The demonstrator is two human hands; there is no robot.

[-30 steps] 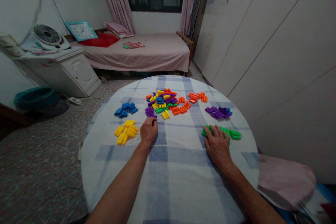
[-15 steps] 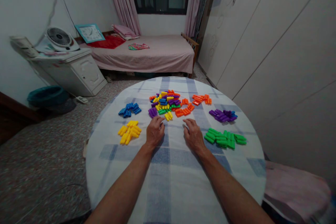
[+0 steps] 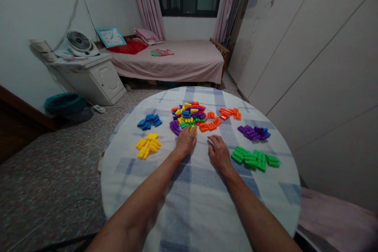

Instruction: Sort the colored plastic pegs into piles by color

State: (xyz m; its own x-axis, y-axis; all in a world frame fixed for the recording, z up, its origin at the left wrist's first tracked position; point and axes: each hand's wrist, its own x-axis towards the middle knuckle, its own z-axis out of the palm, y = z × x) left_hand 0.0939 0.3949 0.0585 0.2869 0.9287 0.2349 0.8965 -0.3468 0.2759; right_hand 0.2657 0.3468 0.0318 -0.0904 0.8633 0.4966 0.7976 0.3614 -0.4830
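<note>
My left hand (image 3: pixel 186 141) is at the near edge of a mixed heap of coloured plastic pieces (image 3: pixel 187 113), its fingers closed over small yellow pieces (image 3: pixel 193 129) that show past the fingertips. Just left of those fingers lie purple pieces (image 3: pixel 175 127). My right hand (image 3: pixel 219 152) rests on the tablecloth, holding nothing, thumb and fingers apart and loosely bent. Beside it on the right is a group of green pieces (image 3: pixel 255 159). Orange pieces (image 3: pixel 210 126) lie ahead of the right hand, next to the heap.
Around the round table (image 3: pixel 206 212) are sorted groups: blue (image 3: pixel 149 121), yellow (image 3: pixel 148 145), more orange (image 3: pixel 230 113), and purple with some blue (image 3: pixel 254 132). Beyond stand a bed (image 3: pixel 177 61), a cabinet with a fan (image 3: pixel 78 42) and a bin (image 3: pixel 65 104). A wardrobe (image 3: pixel 319 55) is at right.
My left hand has moved right and forward onto the yellow pieces by the heap. My right hand stays nearly in place. The camera view has shifted slightly left.
</note>
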